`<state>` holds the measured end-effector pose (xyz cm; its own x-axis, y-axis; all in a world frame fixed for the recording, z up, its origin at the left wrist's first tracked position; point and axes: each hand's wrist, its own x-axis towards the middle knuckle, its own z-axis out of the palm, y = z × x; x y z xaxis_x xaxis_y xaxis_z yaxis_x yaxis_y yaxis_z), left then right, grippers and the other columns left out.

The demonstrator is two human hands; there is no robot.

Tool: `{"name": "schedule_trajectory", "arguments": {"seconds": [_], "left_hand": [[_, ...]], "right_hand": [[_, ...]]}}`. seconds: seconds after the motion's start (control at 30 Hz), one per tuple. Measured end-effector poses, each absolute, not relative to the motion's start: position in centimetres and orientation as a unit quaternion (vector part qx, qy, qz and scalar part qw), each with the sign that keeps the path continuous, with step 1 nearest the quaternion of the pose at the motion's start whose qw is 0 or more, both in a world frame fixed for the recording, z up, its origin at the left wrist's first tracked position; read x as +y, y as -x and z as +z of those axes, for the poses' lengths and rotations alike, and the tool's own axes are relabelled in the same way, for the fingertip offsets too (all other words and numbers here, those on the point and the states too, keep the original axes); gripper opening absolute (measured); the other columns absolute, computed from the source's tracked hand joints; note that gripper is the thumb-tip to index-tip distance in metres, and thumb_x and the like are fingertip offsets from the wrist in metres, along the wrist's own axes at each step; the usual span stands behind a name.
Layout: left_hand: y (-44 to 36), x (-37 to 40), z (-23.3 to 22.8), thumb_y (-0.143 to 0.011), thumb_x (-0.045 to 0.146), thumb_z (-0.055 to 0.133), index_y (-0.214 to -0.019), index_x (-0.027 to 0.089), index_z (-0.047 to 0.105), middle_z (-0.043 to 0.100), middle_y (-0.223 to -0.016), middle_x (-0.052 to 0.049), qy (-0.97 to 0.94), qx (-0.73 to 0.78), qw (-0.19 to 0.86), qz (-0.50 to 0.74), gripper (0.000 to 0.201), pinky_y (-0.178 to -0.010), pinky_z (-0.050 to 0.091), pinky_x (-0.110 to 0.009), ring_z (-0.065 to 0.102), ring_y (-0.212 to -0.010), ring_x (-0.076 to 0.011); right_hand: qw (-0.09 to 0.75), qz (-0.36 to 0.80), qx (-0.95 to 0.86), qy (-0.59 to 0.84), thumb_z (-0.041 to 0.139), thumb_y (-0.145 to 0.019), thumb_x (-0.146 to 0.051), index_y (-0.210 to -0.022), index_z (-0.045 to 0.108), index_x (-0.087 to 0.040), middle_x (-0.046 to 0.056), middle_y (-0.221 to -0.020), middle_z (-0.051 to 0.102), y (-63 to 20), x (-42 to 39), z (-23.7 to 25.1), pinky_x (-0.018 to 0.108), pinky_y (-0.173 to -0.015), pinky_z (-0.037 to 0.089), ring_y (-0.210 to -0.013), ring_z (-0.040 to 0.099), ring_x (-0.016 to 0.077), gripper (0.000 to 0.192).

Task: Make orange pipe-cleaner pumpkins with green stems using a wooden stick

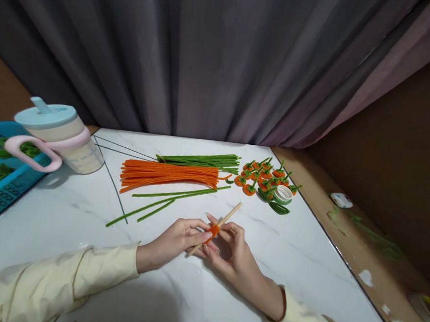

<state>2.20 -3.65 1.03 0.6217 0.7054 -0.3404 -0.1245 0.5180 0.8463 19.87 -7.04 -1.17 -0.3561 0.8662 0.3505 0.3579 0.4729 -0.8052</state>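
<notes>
Both hands meet over the white marble table (66, 229). My left hand (174, 241) pinches an orange pipe cleaner coil (213, 230) wound around a thin wooden stick (229, 215). My right hand (232, 255) holds the same stick and coil from the right, fingers curled under it. The stick slants up to the right. Behind the hands lie a bundle of orange pipe cleaners (168, 173), a bundle of green pipe cleaners (200, 160) and a few loose green ones (153, 203).
Several finished small orange pieces with green stems (261, 176) lie at the back right beside a roll of green tape (283, 194). A pastel cup with a pink handle (60, 138) stands at the left next to a blue basket (0, 180). A grey curtain hangs behind.
</notes>
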Motion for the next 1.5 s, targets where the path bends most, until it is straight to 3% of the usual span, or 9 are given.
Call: {"name": "schedule_trajectory", "arguments": {"seconds": [0.3,0.57,0.8,1.23,1.4,1.5], "left_hand": [[-2.3,-3.6,1.2,-0.074,0.045,0.071,-0.095,0.010,0.062,0.071,-0.081,-0.011,-0.425,0.352,0.787,0.276,0.041,-0.070,0.053,-0.029,0.067,-0.072,-0.0175],[-2.5,-3.6,1.0,-0.074,0.045,0.071,-0.085,0.011,0.056,0.071,-0.076,-0.010,-0.426,0.355,0.783,0.281,0.039,-0.058,0.050,-0.022,0.067,-0.066,-0.0157],[-2.5,-4.0,0.4,-0.081,0.040,0.065,-0.102,0.017,0.046,0.068,-0.070,-0.004,-0.471,0.349,0.746,0.314,0.037,-0.051,0.046,-0.018,0.065,-0.061,-0.0131],[-2.4,-4.1,0.5,-0.082,0.041,0.063,-0.106,0.019,0.044,0.067,-0.069,-0.003,-0.501,0.365,0.721,0.309,0.038,-0.052,0.048,-0.019,0.064,-0.060,-0.0132],[-2.3,-4.1,0.5,-0.081,0.041,0.064,-0.102,0.019,0.045,0.069,-0.072,-0.003,-0.486,0.362,0.735,0.305,0.035,-0.060,0.053,-0.024,0.067,-0.067,-0.0154],[-2.4,-4.0,0.6,-0.082,0.042,0.063,-0.100,0.019,0.045,0.070,-0.072,-0.004,-0.486,0.358,0.735,0.309,0.034,-0.053,0.051,-0.020,0.067,-0.064,-0.0148]], "right_hand": [[0.356,0.244,-0.779,0.455,0.050,-0.089,-0.024,-0.115,0.028,-0.021,0.020,-0.127,0.053,-20.1,-7.1,-1.6,0.047,-0.086,0.051,-0.113,0.056,0.0290,0.035],[0.341,0.204,-0.807,0.437,0.048,-0.089,-0.018,-0.121,0.030,-0.018,0.020,-0.123,0.055,-19.7,-7.2,-0.8,0.043,-0.082,0.051,-0.106,0.058,0.0272,0.037],[0.332,0.190,-0.812,0.441,0.050,-0.086,-0.015,-0.118,0.035,-0.018,0.014,-0.103,0.062,-19.6,-7.0,-0.2,0.040,-0.077,0.051,-0.091,0.061,0.0249,0.036],[0.343,0.241,-0.799,0.430,0.048,-0.089,-0.017,-0.114,0.031,-0.020,0.010,-0.094,0.063,-19.6,-7.0,-0.8,0.040,-0.074,0.051,-0.085,0.061,0.0241,0.031],[0.349,0.238,-0.800,0.427,0.047,-0.090,-0.019,-0.114,0.031,-0.020,0.012,-0.099,0.062,-19.5,-7.0,-0.8,0.041,-0.075,0.052,-0.086,0.062,0.0237,0.028],[0.352,0.210,-0.806,0.426,0.046,-0.091,-0.020,-0.117,0.033,-0.019,0.012,-0.099,0.061,-19.4,-7.1,-0.8,0.040,-0.074,0.052,-0.086,0.062,0.0234,0.029]]}}
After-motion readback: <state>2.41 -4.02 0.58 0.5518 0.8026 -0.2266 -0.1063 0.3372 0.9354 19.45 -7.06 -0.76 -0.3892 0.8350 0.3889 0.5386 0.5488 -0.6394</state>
